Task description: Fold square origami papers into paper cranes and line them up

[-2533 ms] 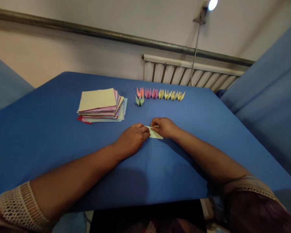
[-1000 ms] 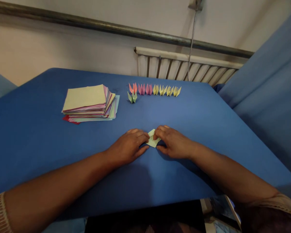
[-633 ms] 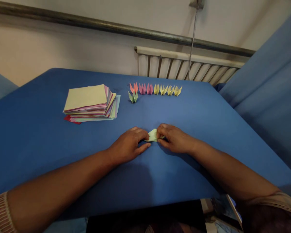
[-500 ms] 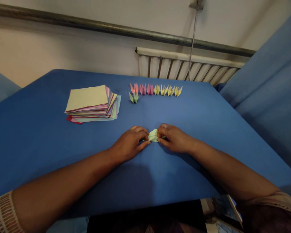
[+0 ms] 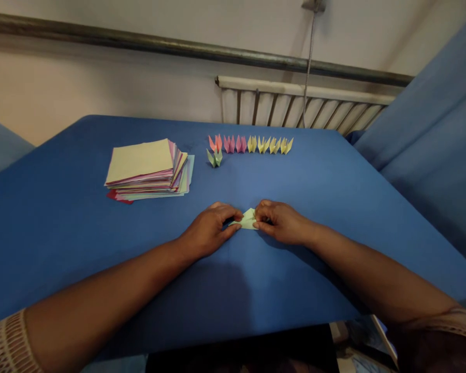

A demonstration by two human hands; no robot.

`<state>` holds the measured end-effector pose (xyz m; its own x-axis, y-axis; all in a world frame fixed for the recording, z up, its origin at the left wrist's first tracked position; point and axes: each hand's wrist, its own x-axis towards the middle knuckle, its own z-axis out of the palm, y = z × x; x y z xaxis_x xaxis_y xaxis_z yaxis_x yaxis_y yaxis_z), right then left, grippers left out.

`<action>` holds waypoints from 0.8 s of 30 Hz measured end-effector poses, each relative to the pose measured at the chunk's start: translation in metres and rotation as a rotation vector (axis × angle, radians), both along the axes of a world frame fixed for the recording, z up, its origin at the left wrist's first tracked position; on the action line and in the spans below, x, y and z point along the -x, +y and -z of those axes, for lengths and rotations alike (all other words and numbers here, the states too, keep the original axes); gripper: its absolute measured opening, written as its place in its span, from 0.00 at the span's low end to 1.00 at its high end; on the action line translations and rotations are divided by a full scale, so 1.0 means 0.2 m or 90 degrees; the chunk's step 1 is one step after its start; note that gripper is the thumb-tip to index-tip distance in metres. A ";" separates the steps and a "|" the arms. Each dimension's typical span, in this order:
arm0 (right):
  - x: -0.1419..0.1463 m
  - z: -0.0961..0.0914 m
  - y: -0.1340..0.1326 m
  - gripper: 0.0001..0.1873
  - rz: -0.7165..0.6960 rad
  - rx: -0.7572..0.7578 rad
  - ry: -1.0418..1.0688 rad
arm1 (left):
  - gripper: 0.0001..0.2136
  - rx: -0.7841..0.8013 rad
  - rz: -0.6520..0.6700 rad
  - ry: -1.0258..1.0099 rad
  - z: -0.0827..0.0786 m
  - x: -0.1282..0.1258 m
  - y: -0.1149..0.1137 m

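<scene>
A small piece of pale green folded paper [image 5: 248, 219] lies on the blue table [image 5: 295, 280] between my two hands. Thumb and fingers of my left hand [image 5: 209, 228] are closed on its left end. On the other side, my right hand [image 5: 277, 221] pinches its right end, and the fingers hide that part. Farther back stands a light green folded paper crane [image 5: 215, 158], in front of a row of pink, purple and yellow paper cranes [image 5: 252, 144].
To the left sits a thick stack of coloured paper sheets [image 5: 142, 161]. Behind the table are a white radiator [image 5: 279, 87], a metal pipe [image 5: 178, 45] and a hanging cord [image 5: 308, 62]. A blue curtain [image 5: 431, 124] hangs at the right edge.
The left fingers have shifted on the paper, with a wider gap between thumb and index finger. More of the paper's left part shows. The view has tilted slightly.
</scene>
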<state>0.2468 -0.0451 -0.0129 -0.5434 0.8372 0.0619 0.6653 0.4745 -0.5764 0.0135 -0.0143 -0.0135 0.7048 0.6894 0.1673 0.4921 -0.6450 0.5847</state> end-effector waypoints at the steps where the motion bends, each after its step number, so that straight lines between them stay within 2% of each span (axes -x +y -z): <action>1: 0.00 0.00 0.00 0.08 0.001 -0.001 -0.003 | 0.07 -0.009 0.011 0.001 0.00 0.00 0.00; 9: 0.03 -0.01 -0.02 0.07 0.082 -0.017 -0.067 | 0.08 -0.098 0.031 0.047 0.01 -0.01 0.01; 12: 0.03 0.00 -0.03 0.01 0.107 -0.031 -0.065 | 0.10 -0.121 0.056 0.059 0.03 0.00 0.02; 13: 0.03 0.00 -0.03 0.04 0.108 -0.039 -0.062 | 0.11 -0.123 0.061 0.064 0.03 0.00 0.02; 16: 0.02 -0.01 -0.03 0.10 0.062 -0.064 -0.078 | 0.11 -0.120 0.072 0.071 0.03 0.01 0.03; 19: 0.02 -0.01 -0.03 0.10 0.022 -0.062 -0.117 | 0.10 -0.112 0.063 0.072 0.02 0.02 0.03; 24: 0.01 -0.02 -0.02 0.09 0.017 -0.046 -0.117 | 0.09 -0.087 0.027 0.090 -0.01 0.06 0.06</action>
